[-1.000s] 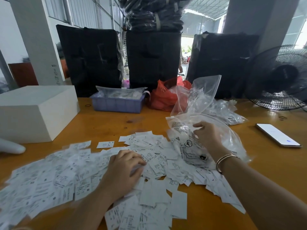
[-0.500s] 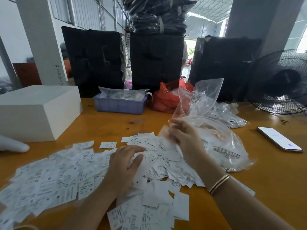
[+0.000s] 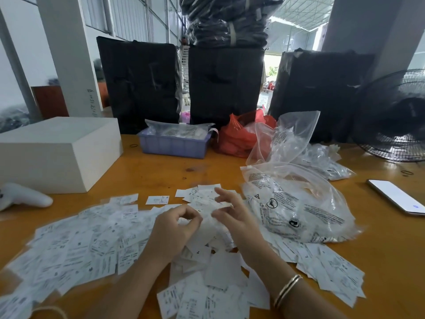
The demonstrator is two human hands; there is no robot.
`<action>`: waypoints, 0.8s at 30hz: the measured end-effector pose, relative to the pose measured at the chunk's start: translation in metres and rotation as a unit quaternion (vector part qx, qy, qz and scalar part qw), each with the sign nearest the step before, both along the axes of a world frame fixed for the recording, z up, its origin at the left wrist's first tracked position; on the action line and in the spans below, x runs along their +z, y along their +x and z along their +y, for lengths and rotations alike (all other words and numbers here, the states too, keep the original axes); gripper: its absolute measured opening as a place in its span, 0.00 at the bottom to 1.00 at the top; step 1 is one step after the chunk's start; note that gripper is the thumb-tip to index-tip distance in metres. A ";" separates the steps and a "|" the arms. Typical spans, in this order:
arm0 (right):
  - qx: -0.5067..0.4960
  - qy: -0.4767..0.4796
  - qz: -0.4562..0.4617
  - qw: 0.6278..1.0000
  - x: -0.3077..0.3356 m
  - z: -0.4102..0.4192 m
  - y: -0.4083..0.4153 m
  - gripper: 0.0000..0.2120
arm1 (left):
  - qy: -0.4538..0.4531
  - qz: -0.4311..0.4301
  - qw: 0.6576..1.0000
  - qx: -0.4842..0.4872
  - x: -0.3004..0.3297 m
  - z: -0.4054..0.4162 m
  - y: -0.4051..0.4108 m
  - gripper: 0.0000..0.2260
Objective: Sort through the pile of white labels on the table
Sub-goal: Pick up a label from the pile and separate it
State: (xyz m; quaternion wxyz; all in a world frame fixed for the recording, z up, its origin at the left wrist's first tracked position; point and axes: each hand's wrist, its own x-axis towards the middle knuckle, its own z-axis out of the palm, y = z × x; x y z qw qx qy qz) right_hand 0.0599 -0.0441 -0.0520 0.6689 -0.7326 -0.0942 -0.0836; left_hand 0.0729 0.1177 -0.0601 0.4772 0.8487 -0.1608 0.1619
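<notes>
1. The left hand hovers over the pile of white labels, its fingers curled with thumb and forefinger tips together in a ring; whether a label is pinched there I cannot tell, the paper beneath being blurred.
2. The right hand sits just beside the left, fingers spread and slightly bent; a single label lies between its thumb and forefinger, though the grip itself is too blurred to judge; a gold bangle circles that wrist.
3. The labels spread across the orange table, mostly to the left of the left fingers, under both hands and nearer the person; a few loose ones lie just beyond the fingertips.
4. Just to the right of the right fingers, a clear plastic bag with black print rests on the labels' edge; farther right, well apart, lies a phone.
5. Well beyond the fingertips stand a lilac tray and a red bag; far left of the left fingers, a white box.
</notes>
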 end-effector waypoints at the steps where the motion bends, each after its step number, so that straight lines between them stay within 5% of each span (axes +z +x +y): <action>1: 0.025 -0.033 0.003 0.999 -0.001 0.000 0.000 0.20 | 0.021 -0.014 1.000 -0.005 0.000 0.000 0.000 0.10; 3: 0.045 -0.109 -0.006 0.993 -0.001 0.001 0.001 0.17 | 0.051 -0.033 0.998 -0.011 -0.001 -0.001 0.000 0.12; 6: 0.002 -0.136 -0.025 0.990 -0.001 0.003 0.004 0.03 | -0.023 0.011 0.999 -0.023 -0.002 -0.001 -0.001 0.10; 12: -0.006 -0.223 -0.068 0.972 -0.005 -0.001 0.006 0.07 | -0.205 0.087 0.975 0.022 0.005 0.001 0.002 0.02; 15: 0.054 -0.409 -0.095 0.906 -0.012 -0.006 0.007 0.25 | -0.263 0.092 0.957 0.083 0.003 0.004 0.006 0.06; 18: 0.064 -0.521 -0.163 0.835 -0.020 -0.007 0.008 0.26 | -0.324 0.119 0.933 0.098 0.003 0.009 0.011 0.08; 21: 0.047 -0.495 -0.182 0.848 -0.019 -0.009 0.010 0.15 | -0.353 0.139 0.920 0.101 0.002 0.011 0.012 0.07; 24: 0.035 -0.365 -0.119 0.923 -0.016 -0.010 0.007 0.10 | -0.355 0.147 0.918 0.100 0.004 0.010 0.009 0.03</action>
